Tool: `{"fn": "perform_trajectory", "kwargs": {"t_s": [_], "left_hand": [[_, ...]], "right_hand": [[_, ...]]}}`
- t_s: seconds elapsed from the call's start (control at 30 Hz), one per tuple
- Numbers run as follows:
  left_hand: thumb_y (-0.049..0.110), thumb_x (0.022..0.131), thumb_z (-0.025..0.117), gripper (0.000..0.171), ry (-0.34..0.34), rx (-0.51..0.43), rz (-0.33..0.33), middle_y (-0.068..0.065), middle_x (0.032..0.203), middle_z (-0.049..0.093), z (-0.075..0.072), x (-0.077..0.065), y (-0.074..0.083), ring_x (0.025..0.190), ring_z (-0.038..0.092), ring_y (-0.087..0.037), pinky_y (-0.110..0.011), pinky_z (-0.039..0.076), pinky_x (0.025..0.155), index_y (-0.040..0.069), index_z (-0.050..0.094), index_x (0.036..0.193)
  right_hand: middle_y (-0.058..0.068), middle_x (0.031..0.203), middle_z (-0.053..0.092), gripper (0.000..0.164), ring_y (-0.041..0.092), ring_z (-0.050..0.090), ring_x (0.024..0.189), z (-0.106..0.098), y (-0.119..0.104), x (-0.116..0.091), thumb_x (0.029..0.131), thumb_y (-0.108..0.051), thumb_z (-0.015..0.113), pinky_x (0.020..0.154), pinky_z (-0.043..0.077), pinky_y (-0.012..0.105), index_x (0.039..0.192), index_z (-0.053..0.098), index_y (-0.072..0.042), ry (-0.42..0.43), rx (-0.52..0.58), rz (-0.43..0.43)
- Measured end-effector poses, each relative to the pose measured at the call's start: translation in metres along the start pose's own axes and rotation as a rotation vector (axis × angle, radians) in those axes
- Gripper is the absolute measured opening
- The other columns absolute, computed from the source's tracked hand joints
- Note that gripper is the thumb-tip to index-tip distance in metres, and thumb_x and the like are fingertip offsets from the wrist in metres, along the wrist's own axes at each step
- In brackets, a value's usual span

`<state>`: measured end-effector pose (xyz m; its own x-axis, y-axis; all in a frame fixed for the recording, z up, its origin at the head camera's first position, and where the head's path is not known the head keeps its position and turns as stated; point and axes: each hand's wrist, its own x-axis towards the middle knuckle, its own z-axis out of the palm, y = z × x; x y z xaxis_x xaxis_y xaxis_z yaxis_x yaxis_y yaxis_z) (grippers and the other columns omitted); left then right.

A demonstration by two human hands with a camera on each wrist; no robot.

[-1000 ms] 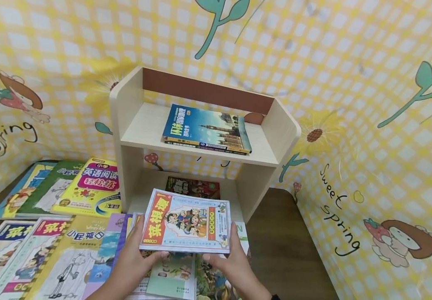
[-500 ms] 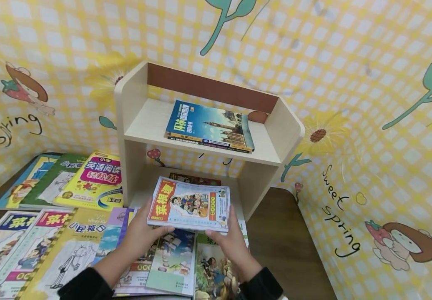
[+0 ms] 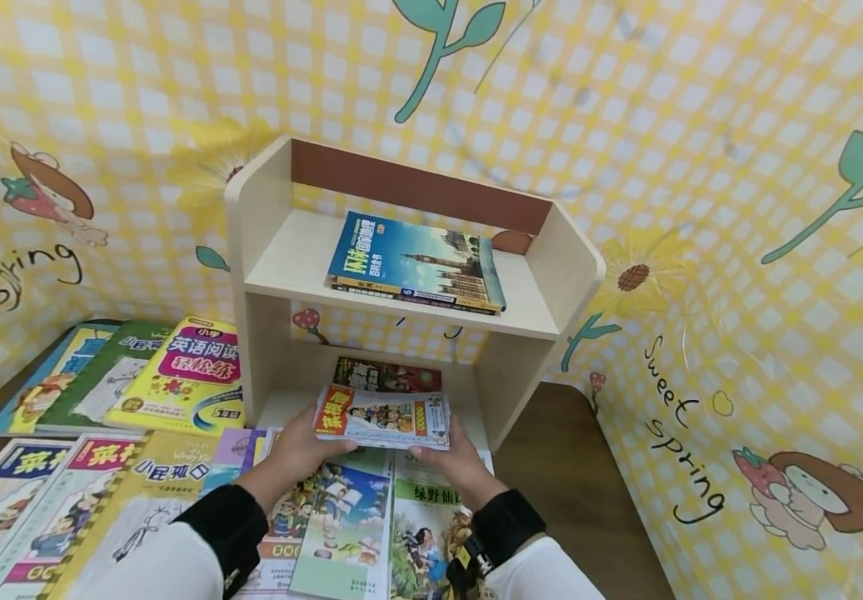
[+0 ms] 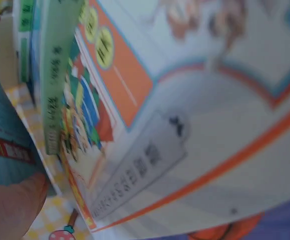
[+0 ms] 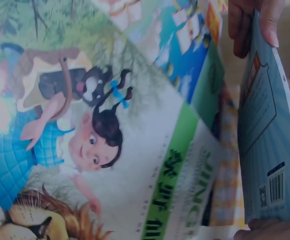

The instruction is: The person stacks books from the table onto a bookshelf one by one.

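Note:
Both hands hold a comic-style paperback book (image 3: 382, 419) flat between them, just in front of the shelf unit's lower compartment. My left hand (image 3: 298, 450) grips its left edge and my right hand (image 3: 460, 460) its right edge, each thumb at the near side. The book's cover has a red title panel and cartoon children; its pale blue back (image 5: 264, 140) with a barcode shows in the right wrist view. Behind it a dark-covered book (image 3: 390, 375) lies on the lower shelf. Below my hands lie a green-and-blue book (image 3: 345, 525) and a picture book with a girl (image 3: 431, 537).
The cream two-tier shelf unit (image 3: 261, 333) stands on a dark wooden table (image 3: 574, 492). A stack topped by a blue book (image 3: 420, 258) lies on its upper shelf. Several books, including a yellow one (image 3: 184, 379), cover the table's left side. Checked cloth hangs behind.
Both hands have carried the book forward and down, away from me, toward the lower compartment. More of the dark book behind it shows now than half a second ago. The sleeves have come into view.

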<state>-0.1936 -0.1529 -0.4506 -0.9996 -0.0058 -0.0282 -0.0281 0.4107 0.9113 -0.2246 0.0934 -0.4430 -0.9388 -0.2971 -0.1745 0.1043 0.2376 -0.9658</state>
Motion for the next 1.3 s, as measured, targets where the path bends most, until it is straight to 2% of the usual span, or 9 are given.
{"fn": "perform_trajectory", "kwargs": {"t_s": [0.13, 0.27, 0.5, 0.57, 0.63, 0.8, 1.07, 1.17, 1.3], "left_hand": [[0.029, 0.084, 0.076, 0.089, -0.036, 0.03, -0.048, -0.026, 0.133, 0.052, 0.0, 0.008, -0.005, 0.116, 0.053, -0.044, -0.055, 0.045, 0.094, -0.003, 0.026, 0.15], [0.031, 0.084, 0.076, 0.084, -0.037, 0.103, -0.088, -0.026, 0.13, 0.053, 0.0, 0.015, -0.005, 0.112, 0.055, -0.043, -0.052, 0.048, 0.087, -0.003, 0.031, 0.147], [0.028, 0.089, 0.071, 0.092, -0.007, 0.246, -0.173, -0.039, 0.144, 0.028, 0.011, 0.023, -0.003, 0.129, 0.034, -0.054, -0.059, 0.041, 0.098, -0.018, 0.015, 0.145], [0.026, 0.089, 0.07, 0.092, 0.0, 0.268, -0.186, -0.039, 0.144, 0.029, 0.015, 0.026, -0.004, 0.129, 0.035, -0.053, -0.059, 0.04, 0.099, -0.02, 0.012, 0.144], [0.026, 0.09, 0.07, 0.092, 0.008, 0.295, -0.188, -0.04, 0.142, 0.03, 0.018, 0.031, -0.004, 0.127, 0.037, -0.053, -0.058, 0.04, 0.1, -0.022, 0.012, 0.143], [0.023, 0.091, 0.068, 0.088, 0.003, 0.356, -0.198, -0.043, 0.14, 0.031, 0.022, 0.041, -0.001, 0.126, 0.038, -0.053, -0.057, 0.04, 0.1, -0.024, 0.012, 0.141], [0.017, 0.092, 0.065, 0.083, 0.02, 0.356, -0.172, -0.045, 0.136, 0.031, 0.023, 0.05, -0.006, 0.123, 0.04, -0.054, -0.056, 0.041, 0.099, -0.026, 0.012, 0.139], [0.015, 0.093, 0.063, 0.079, 0.03, 0.346, -0.156, -0.045, 0.136, 0.031, 0.025, 0.053, -0.01, 0.123, 0.039, -0.054, -0.057, 0.04, 0.1, -0.026, 0.013, 0.139], [0.013, 0.095, 0.06, 0.075, 0.022, 0.345, -0.135, -0.047, 0.137, 0.028, 0.028, 0.058, -0.01, 0.126, 0.035, -0.055, -0.057, 0.037, 0.103, -0.027, 0.014, 0.138]], "right_hand": [[0.025, 0.153, 0.027, 0.092, 0.045, 0.021, 0.141, 0.001, 0.007, 0.008, 0.089, -0.013, 0.07, 0.113, 0.02, 0.059, 0.154, 0.006, -0.002, -0.03, 0.043, 0.007], [0.026, 0.154, 0.024, 0.092, 0.045, 0.018, 0.142, 0.002, 0.011, 0.014, 0.09, -0.014, 0.07, 0.113, 0.018, 0.059, 0.154, 0.005, 0.0, -0.013, 0.028, 0.024], [0.029, 0.156, 0.012, 0.094, 0.047, 0.01, 0.142, 0.003, 0.019, 0.024, 0.09, -0.014, 0.07, 0.113, 0.017, 0.059, 0.152, 0.001, 0.004, 0.045, -0.019, 0.054], [0.03, 0.155, 0.012, 0.093, 0.048, 0.011, 0.142, 0.004, 0.02, 0.027, 0.09, -0.014, 0.069, 0.113, 0.019, 0.059, 0.152, 0.003, 0.005, 0.059, -0.049, 0.055], [0.03, 0.155, 0.016, 0.09, 0.047, 0.014, 0.142, 0.004, 0.021, 0.031, 0.09, -0.015, 0.069, 0.113, 0.02, 0.059, 0.152, 0.006, 0.005, 0.079, -0.085, 0.05], [0.028, 0.143, 0.04, 0.077, 0.046, 0.034, 0.134, 0.005, 0.027, 0.046, 0.089, -0.013, 0.07, 0.107, 0.032, 0.056, 0.148, 0.025, 0.005, 0.126, -0.151, 0.004], [0.026, 0.127, 0.055, 0.063, 0.042, 0.049, 0.121, 0.011, 0.029, 0.062, 0.086, -0.009, 0.072, 0.103, 0.038, 0.055, 0.137, 0.039, 0.008, 0.173, -0.245, -0.082], [0.027, 0.13, 0.053, 0.067, 0.045, 0.044, 0.126, 0.01, 0.033, 0.065, 0.086, -0.015, 0.073, 0.104, 0.037, 0.056, 0.14, 0.038, 0.007, 0.204, -0.346, -0.056], [0.03, 0.141, 0.042, 0.076, 0.05, 0.027, 0.137, 0.008, 0.032, 0.069, 0.089, -0.028, 0.069, 0.106, 0.029, 0.062, 0.146, 0.031, 0.005, 0.229, -0.516, 0.063]]}}
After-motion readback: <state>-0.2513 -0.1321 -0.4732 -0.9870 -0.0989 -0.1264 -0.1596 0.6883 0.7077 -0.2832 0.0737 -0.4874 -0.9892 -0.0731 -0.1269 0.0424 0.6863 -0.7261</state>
